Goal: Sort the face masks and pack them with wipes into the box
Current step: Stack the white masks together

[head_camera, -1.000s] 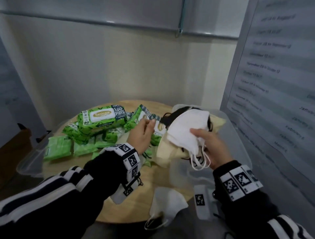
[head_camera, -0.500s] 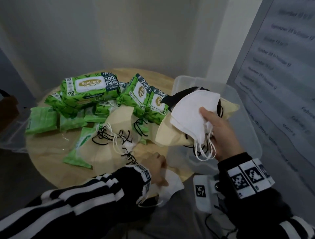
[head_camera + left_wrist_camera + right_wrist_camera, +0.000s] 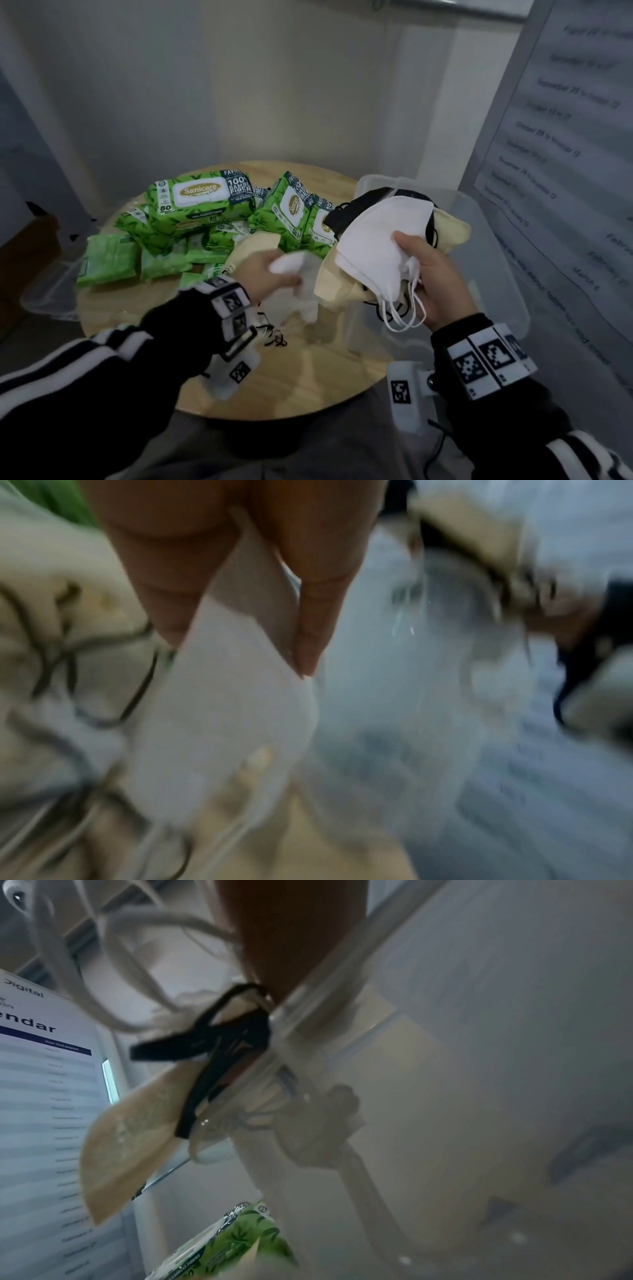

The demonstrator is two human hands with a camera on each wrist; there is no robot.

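Overall, the right hand (image 3: 432, 278) clasped a stack of masks (image 3: 378, 240) above the clear box (image 3: 493, 274); the left hand (image 3: 265, 272) pinched one white mask (image 3: 301, 277) beside it, over the counter (image 3: 308, 377).

Wipe packs (image 3: 202, 202) on table (image 3: 308, 377), left of box (image 3: 493, 260).

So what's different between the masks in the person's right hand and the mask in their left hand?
The right hand grips a mixed stack of masks, white in front with cream and black behind; the left hand pinches one white mask. The stack is held up over the clear box; the single mask hangs lower, over the table. The stack looks sharp; the single mask is blurred. Both have ear loops dangling.
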